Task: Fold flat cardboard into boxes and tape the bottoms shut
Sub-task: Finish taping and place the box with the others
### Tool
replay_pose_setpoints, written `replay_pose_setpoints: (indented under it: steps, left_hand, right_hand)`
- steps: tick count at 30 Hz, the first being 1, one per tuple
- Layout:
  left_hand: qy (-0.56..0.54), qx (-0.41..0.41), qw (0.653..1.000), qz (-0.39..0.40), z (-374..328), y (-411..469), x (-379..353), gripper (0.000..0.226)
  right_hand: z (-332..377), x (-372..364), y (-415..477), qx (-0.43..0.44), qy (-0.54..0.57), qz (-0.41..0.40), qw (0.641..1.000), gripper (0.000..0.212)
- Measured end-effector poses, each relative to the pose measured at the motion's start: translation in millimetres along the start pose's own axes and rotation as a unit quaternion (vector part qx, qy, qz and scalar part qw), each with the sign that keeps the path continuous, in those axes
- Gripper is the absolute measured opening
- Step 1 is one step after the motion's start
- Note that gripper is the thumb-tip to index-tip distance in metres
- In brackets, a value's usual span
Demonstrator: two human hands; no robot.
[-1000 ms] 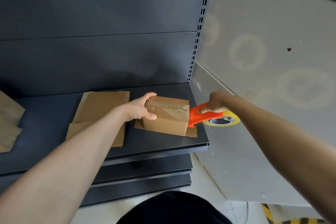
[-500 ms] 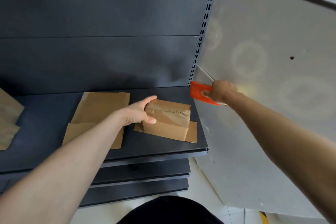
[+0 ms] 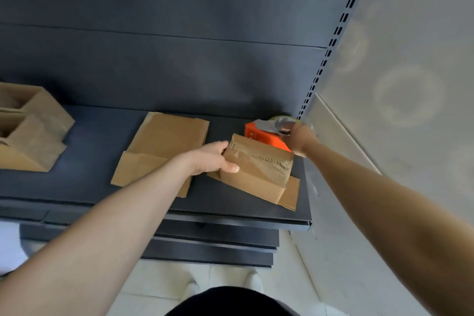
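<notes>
I've got L hand point(image 3: 210, 159) gripping the left end of the taped box point(image 3: 256, 177), thumb on its front face, box sitting on the dark shelf point(image 3: 97, 146). R hand point(image 3: 300, 138), blurred, holds the orange tape dispenser point(image 3: 259, 134) just behind the box, near the shelf's rear R corner. Stack of flat cardboard point(image 3: 164, 146) lies just left of the box; folded boxes point(image 3: 33, 133) sit far left.

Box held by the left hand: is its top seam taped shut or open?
Taped shut: clear tape covers the closed seam atop the box.
</notes>
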State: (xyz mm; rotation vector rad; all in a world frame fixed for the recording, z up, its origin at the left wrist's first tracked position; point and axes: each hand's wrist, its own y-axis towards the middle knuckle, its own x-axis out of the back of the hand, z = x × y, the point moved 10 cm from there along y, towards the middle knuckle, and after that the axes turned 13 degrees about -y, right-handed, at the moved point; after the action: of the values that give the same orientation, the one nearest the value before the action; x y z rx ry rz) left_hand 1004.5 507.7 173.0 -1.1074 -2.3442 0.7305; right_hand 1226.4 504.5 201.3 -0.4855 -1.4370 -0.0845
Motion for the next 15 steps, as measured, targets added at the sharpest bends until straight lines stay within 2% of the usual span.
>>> replay_pose_setpoints:
  steps: [2, 4, 5, 7, 9, 10, 11, 13, 15]
  left_hand:
    - [-0.007, 0.001, 1.0, 0.01, 0, -2, -2, 0.058]
    - [-0.013, 0.005, 1.0, 0.017, 0, -3, -4, 0.048]
    - [-0.016, 0.012, 1.0, 0.02, 1, -3, -5, 0.049]
    - [-0.038, 0.033, 0.998, 0.033, 2, -1, -5, 0.058]
    - [-0.057, 0.053, 0.996, 0.033, -5, -1, -7, 0.094]
    - [-0.052, 0.057, 0.997, 0.021, -10, 0, -9, 0.111]
    - [-0.039, 0.055, 0.998, -0.007, -15, 1, -9, 0.118]
    - [0.007, 0.038, 0.995, -0.087, -22, 1, -6, 0.106]
    - [0.032, 0.011, 0.992, -0.123, -22, 8, -7, 0.086]
  right_hand:
    - [-10, 18, -6, -0.051, 0.05, -0.023, 0.997, 0.034]
    - [-20, 33, -23, -0.096, 0.066, -0.014, 0.993, 0.033]
    - [-24, 33, -35, -0.112, 0.091, 0.008, 0.99, 0.043]
    - [-30, 16, -66, -0.166, 0.19, 0.105, 0.962, 0.059]
    - [-23, -6, -92, -0.168, 0.224, 0.207, 0.938, 0.059]
    - [-18, -13, -101, -0.161, 0.249, 0.232, 0.926, 0.058]
    - [-13, -16, -106, -0.154, 0.277, 0.239, 0.918, 0.057]
    - [-6, -19, -109, -0.155, 0.32, 0.22, 0.909, 0.05]
    - [0, -22, -111, -0.162, 0.335, 0.19, 0.909, 0.032]
